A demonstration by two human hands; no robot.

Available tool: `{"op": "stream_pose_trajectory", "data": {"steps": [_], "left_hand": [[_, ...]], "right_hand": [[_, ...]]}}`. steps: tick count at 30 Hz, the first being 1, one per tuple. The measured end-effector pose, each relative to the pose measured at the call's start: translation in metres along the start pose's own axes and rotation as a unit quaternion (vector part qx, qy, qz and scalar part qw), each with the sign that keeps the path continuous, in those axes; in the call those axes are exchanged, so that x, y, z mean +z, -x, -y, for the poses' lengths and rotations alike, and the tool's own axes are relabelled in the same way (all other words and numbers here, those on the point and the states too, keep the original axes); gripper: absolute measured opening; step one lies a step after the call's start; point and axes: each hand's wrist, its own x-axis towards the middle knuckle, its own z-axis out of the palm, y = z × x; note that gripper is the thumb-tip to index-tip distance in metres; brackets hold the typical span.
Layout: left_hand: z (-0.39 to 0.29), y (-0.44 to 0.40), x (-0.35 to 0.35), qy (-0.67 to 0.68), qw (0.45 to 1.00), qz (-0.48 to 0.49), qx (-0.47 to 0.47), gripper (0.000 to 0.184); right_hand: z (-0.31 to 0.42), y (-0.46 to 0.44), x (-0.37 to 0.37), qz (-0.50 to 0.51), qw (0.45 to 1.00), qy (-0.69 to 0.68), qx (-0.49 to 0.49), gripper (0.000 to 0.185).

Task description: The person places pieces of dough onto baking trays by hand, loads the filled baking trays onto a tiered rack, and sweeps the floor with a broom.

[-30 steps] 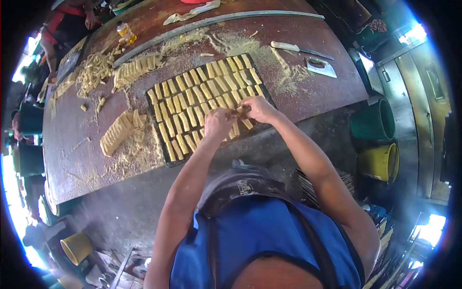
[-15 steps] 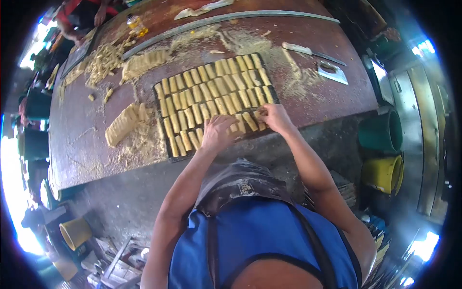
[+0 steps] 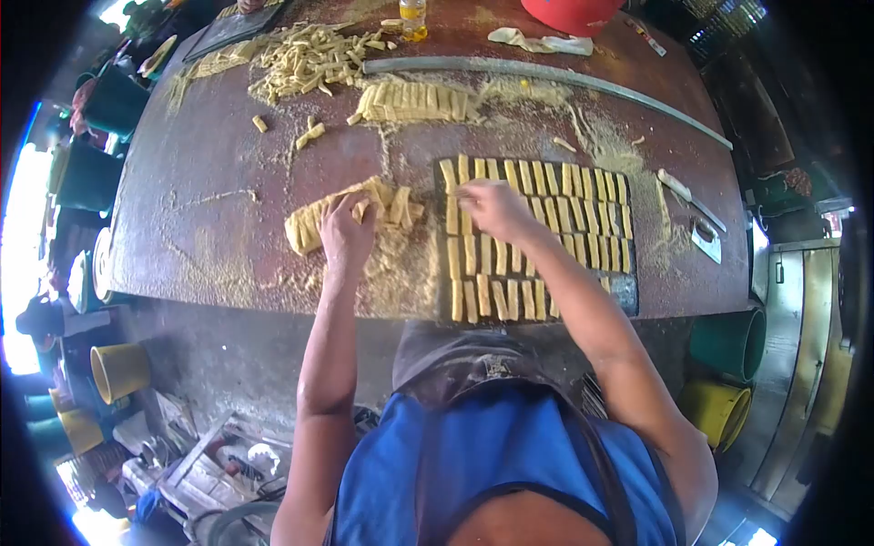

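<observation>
My left hand (image 3: 348, 229) rests on a row of cut dough strips (image 3: 308, 227) on the floured table, its fingers partly spread over the strips; whether it grips one is unclear. Over the upper left part of a dark tray (image 3: 635, 289) is my right hand (image 3: 493, 207), fingers bent together; anything in them is too small to make out. Rows of pale dough sticks (image 3: 503, 300) lie on the tray, and its lower right corner shows bare metal. Loose strips (image 3: 403, 207) lie just right of my left hand.
Beyond are another dough row (image 3: 414, 100), a strip pile (image 3: 309, 62), a long metal bar (image 3: 546, 71), an oil bottle (image 3: 413, 20), a cloth (image 3: 539, 41) and a red basin (image 3: 574, 13). A knife (image 3: 675, 187) and scraper (image 3: 706, 240) lie right of the tray.
The view has turned left. My left hand has moved from the tray to the cut dough row, and my right hand from the tray's near right side to its upper left.
</observation>
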Motion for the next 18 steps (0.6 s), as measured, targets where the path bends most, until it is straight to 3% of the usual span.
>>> {"op": "stream_pose_trajectory", "data": {"steps": [3, 4, 6, 9, 10, 11, 12, 14, 16, 17, 18], "left_hand": [[0.019, -0.029, -0.002, -0.044, 0.997, 0.056, 0.016, 0.029], [0.019, -0.041, -0.001, -0.093, 0.992, 0.078, 0.027, 0.031], [0.020, -0.059, 0.002, -0.209, 0.963, 0.165, 0.040, 0.039], [0.022, -0.067, 0.007, -0.239, 0.945, 0.212, 0.072, 0.040], [0.021, -0.068, 0.006, -0.236, 0.944, 0.216, 0.080, 0.040], [0.021, -0.068, 0.002, -0.222, 0.949, 0.212, 0.073, 0.039], [0.019, -0.070, 0.001, -0.204, 0.953, 0.210, 0.075, 0.039], [0.022, -0.069, 0.004, -0.155, 0.965, 0.150, 0.148, 0.036], [0.009, -0.072, 0.000, 0.015, 0.979, 0.197, 0.058, 0.033], [0.000, -0.069, 0.002, 0.045, 0.984, 0.157, 0.075, 0.030], [-0.001, -0.069, 0.009, 0.083, 0.980, 0.176, 0.039, 0.027]], "right_hand": [[0.006, -0.070, 0.075, -0.057, 0.961, 0.096, -0.253, 0.026], [0.025, -0.075, 0.077, -0.055, 0.962, 0.095, -0.249, 0.026], [0.057, -0.073, 0.072, 0.132, 0.950, 0.263, -0.109, 0.025], [0.068, -0.067, 0.064, 0.159, 0.949, 0.272, -0.004, 0.041], [0.054, -0.066, 0.074, 0.114, 0.964, 0.241, -0.010, 0.050], [0.048, -0.063, 0.078, 0.109, 0.965, 0.240, 0.003, 0.050], [0.046, -0.062, 0.078, 0.090, 0.974, 0.206, -0.032, 0.035], [0.036, -0.060, 0.085, 0.019, 0.985, 0.159, -0.059, 0.024], [0.024, -0.049, 0.073, -0.047, 0.987, 0.151, -0.026, 0.023], [0.030, -0.039, 0.050, 0.004, 0.991, 0.134, -0.013, 0.019], [0.032, -0.026, 0.028, 0.057, 0.992, 0.114, -0.006, 0.017]]}}
